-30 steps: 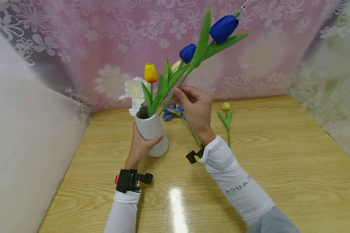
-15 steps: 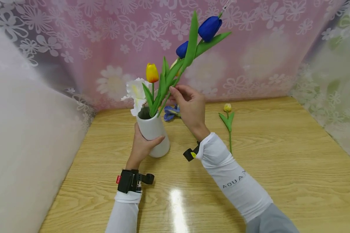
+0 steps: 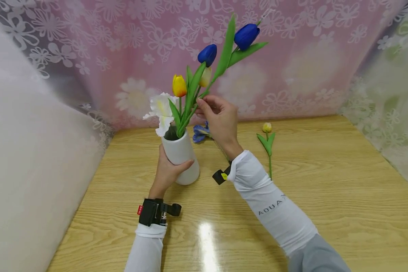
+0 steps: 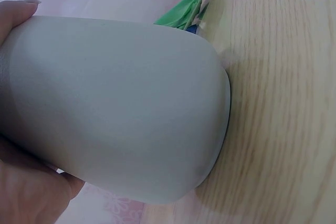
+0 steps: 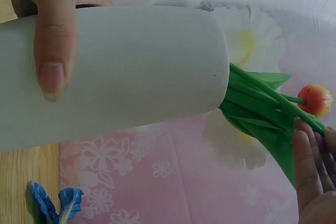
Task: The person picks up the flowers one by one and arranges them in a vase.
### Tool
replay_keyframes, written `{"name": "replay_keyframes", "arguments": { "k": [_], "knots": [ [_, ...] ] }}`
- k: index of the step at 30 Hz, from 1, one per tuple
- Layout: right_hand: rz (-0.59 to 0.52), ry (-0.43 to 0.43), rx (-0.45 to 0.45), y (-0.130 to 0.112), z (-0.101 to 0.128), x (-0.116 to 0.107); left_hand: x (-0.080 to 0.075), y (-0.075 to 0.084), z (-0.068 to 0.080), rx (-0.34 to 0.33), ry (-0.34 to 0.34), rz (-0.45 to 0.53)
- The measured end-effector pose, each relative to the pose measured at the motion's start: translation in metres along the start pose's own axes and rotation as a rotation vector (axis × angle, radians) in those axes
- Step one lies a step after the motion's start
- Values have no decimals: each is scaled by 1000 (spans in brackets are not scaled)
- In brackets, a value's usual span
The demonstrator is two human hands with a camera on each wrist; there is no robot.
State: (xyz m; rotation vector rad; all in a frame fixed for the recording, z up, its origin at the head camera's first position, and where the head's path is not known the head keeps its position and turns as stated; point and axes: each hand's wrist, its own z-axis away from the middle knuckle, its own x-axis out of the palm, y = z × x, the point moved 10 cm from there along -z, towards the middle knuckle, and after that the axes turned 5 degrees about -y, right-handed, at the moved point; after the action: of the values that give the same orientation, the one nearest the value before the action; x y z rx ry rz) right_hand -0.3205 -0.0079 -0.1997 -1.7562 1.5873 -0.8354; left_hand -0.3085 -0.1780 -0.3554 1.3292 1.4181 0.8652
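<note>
A white vase [image 3: 181,156] stands on the wooden table [image 3: 326,196], and my left hand [image 3: 168,172] grips its lower body. The same vase [image 4: 115,108] fills the left wrist view, and in the right wrist view the vase [image 5: 131,72] shows my left thumb [image 5: 52,51] across it. It holds a white flower [image 3: 160,107], a yellow tulip [image 3: 179,85] and two blue tulips. My right hand [image 3: 217,115] pinches the stem of the taller blue tulip [image 3: 246,36] just above the vase mouth. The shorter blue tulip [image 3: 207,54] stands beside it.
A blue iris [image 3: 200,132] lies on the table behind my right hand. A small yellow tulip [image 3: 266,141] lies to the right of it. Pink floral curtain [image 3: 292,56] backs the table; pale fabric closes the left and right sides.
My right hand has slid left toward the vase mouth, and the tall blue tulip's stem has gone deeper and stands more upright. The left hand has kept its hold on the vase.
</note>
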Motion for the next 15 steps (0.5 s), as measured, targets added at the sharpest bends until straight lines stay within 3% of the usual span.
{"name": "replay_keyframes", "arguments": {
  "k": [9,15],
  "knots": [
    [49,-66,41,2,3,9,0,-1,0,2,3,-6],
    [60,-109,21,4,1,17,0,0,0,3,4,-12]
  ]
}}
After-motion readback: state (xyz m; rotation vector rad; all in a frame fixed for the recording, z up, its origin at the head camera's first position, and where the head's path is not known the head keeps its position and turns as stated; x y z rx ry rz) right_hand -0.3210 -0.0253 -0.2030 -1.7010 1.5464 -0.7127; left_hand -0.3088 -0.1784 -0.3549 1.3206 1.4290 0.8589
